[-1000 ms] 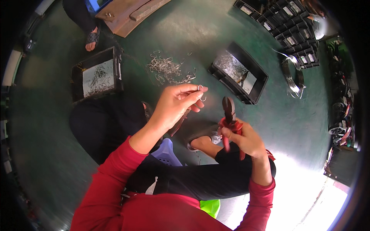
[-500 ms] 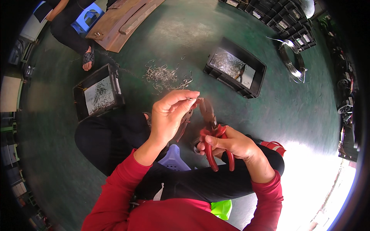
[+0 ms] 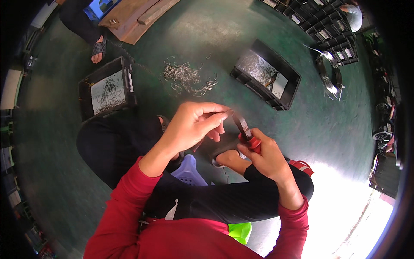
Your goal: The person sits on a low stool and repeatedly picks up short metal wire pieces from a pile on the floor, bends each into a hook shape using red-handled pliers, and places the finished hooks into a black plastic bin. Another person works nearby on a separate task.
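Observation:
My left hand (image 3: pixel 189 125) is closed in a pinch, thumb against forefinger. Between the fingertips is a short bit of metal wire (image 3: pixel 229 111); its exact shape is too small to make out. My right hand (image 3: pixel 269 157) wraps round the red handles of a pair of pliers (image 3: pixel 242 125). The pliers are turned edge-on, and their jaw tips meet the wire at my left fingertips. Most of the handles are hidden by my fingers. Beyond my hands, a loose pile of bent wire hooks (image 3: pixel 183 74) lies on the green floor.
Black crates holding wire pieces stand at the left (image 3: pixel 129 82) and right (image 3: pixel 280 97). A wire coil (image 3: pixel 325 73) lies near stacked crates (image 3: pixel 312 28). Wooden boards (image 3: pixel 129 21) and another person's sandalled foot (image 3: pixel 98 52) are far left. A purple plastic stool (image 3: pixel 189 172) is between my legs.
The pliers have turned from flat to edge-on, and my right fingers have closed further round the handles. My left fingertips have shifted slightly right, still pinching the wire.

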`<state>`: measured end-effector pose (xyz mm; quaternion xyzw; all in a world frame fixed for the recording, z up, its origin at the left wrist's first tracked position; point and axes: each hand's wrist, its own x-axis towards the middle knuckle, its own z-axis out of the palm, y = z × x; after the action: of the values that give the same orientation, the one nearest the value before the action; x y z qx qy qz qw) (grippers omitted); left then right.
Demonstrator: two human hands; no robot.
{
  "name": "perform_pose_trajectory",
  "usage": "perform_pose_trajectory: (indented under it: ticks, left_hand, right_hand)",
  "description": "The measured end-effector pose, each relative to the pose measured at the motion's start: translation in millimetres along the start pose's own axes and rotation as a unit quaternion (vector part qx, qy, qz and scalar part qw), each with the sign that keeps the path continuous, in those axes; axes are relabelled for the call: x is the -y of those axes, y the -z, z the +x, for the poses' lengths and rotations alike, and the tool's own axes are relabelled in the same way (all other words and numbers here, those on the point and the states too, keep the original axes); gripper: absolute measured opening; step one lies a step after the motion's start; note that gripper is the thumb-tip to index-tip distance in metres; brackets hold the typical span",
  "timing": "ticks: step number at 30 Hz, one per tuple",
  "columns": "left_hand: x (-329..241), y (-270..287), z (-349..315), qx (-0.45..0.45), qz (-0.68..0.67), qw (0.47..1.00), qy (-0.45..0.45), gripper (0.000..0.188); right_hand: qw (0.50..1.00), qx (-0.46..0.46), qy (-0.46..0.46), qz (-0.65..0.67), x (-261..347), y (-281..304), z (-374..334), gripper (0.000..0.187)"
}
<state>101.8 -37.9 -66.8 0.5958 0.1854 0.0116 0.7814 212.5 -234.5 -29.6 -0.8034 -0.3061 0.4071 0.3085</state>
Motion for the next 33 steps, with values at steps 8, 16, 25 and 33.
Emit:
perform_pose_trajectory:
  ticks: [8, 16, 25, 33]
  left_hand:
    - [1, -11, -4, -0.054, 0.060, 0.995, -0.055, 0.023]
    - [-2, -14, -6, -0.001, 0.030, 1.000, -0.005, 0.028]
    - [6, -30, -16, -0.057, 0.076, 0.993, -0.065, 0.027]
    - [15, -37, -19, -0.094, 0.069, 0.988, -0.102, 0.026]
  right_hand:
    - [0.995, 0.051, -0.077, 0.049, 6, 3, 1, 0.026]
    - [1.000, 0.002, -0.026, -0.008, 0, -3, 1, 0.021]
    - [0.997, -0.064, 0.027, -0.035, -9, -15, 7, 0.018]
    - [0.992, -0.099, 0.058, -0.050, -16, -21, 14, 0.017]
